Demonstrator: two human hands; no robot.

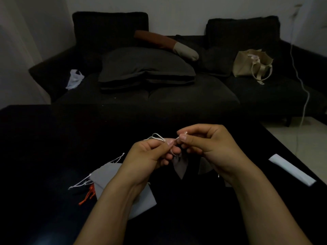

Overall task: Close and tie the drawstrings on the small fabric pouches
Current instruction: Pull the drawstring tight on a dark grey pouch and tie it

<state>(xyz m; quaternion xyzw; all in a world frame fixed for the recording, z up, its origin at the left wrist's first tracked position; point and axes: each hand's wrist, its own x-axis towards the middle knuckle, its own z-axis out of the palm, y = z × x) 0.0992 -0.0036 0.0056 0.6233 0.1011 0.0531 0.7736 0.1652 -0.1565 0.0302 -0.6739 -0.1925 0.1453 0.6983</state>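
A small grey fabric pouch (179, 166) hangs in the air between my two hands, above a black table. My left hand (148, 154) pinches its white drawstring (157, 137), which loops up above my fingers. My right hand (203, 142) pinches the other end of the same string between thumb and forefinger. Most of the pouch's top is hidden behind my fingers. A pile of grey pouches (108, 175) with loose white strings lies on the table under my left forearm, and an orange string (87, 196) pokes out at its left side.
The black table (44, 147) fills the lower view. A white folded strip (292, 169) lies near its right edge. Behind stands a dark sofa (185, 92) with cushions, a beige tote bag (251, 65) and a white plastic bag (74, 78). A white cable (300, 82) hangs at the right.
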